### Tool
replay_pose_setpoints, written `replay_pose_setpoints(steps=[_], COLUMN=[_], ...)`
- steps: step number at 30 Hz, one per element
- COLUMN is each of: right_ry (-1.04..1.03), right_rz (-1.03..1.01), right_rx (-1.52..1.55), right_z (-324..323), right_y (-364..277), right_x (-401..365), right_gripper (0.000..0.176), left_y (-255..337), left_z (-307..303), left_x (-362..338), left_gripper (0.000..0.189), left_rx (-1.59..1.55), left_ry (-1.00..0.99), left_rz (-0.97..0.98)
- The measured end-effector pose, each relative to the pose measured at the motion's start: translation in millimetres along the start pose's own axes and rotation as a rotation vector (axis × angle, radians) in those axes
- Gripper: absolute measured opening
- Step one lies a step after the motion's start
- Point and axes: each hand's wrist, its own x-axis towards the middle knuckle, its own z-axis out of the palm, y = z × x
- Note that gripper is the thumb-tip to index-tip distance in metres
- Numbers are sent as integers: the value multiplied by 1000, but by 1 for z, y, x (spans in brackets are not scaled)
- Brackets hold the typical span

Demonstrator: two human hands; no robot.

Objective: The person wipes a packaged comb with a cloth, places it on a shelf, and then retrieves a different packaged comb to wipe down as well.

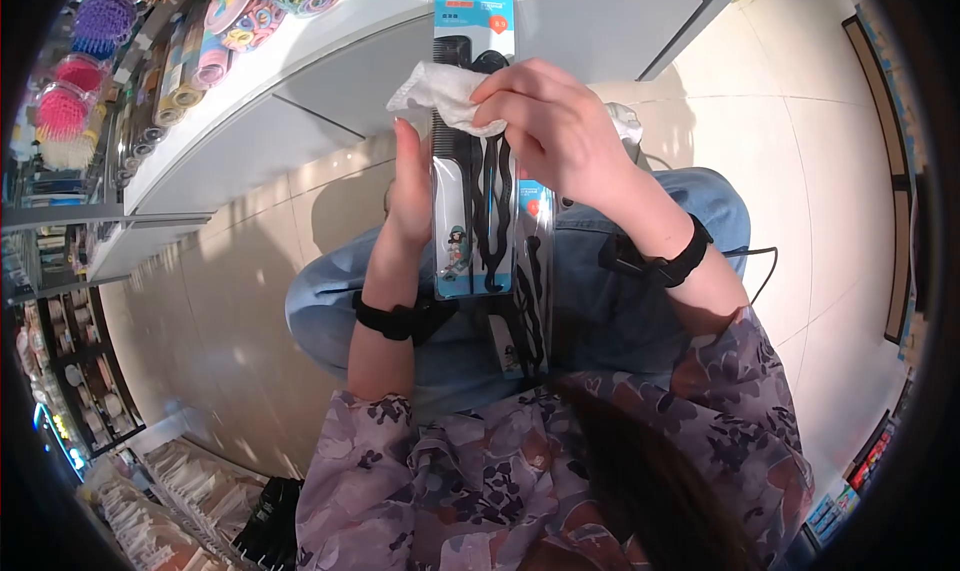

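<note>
A tall clear-and-blue packaged comb set (455,271) stands out in front of me, with a black comb and wavy black hair pieces behind its plastic. My left hand (408,196) supports it at the left edge, thumb raised and the other fingers hidden behind the pack. Pinched in the fingers of my right hand (555,121) is a white cloth (440,93), pressed against the upper front of the pack. A second similar comb pack (533,321) lies on my lap, partly covered by the first one.
A white shelf edge (385,16) with grey panels below runs across the front. Hairbrushes (100,21) and tubs of hair ties (250,21) crowd the upper left. Packaged goods (170,491) hang at the lower left. Pale tiles (230,351) cover the floor.
</note>
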Motion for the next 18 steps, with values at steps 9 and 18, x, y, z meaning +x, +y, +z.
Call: replay_pose_setpoints(steps=[9,18], right_ry=[-167,1], right_rz=[-192,-87], right_rx=[13,-51], right_z=[4,1], right_y=[-15,-4], right_x=[-2,0], right_gripper=[11,15], left_y=[3,0], left_z=[-8,1], left_x=[-1,1], left_gripper=[72,76], left_rx=[-5,20], left_ry=[-5,105], left_rz=[22,55])
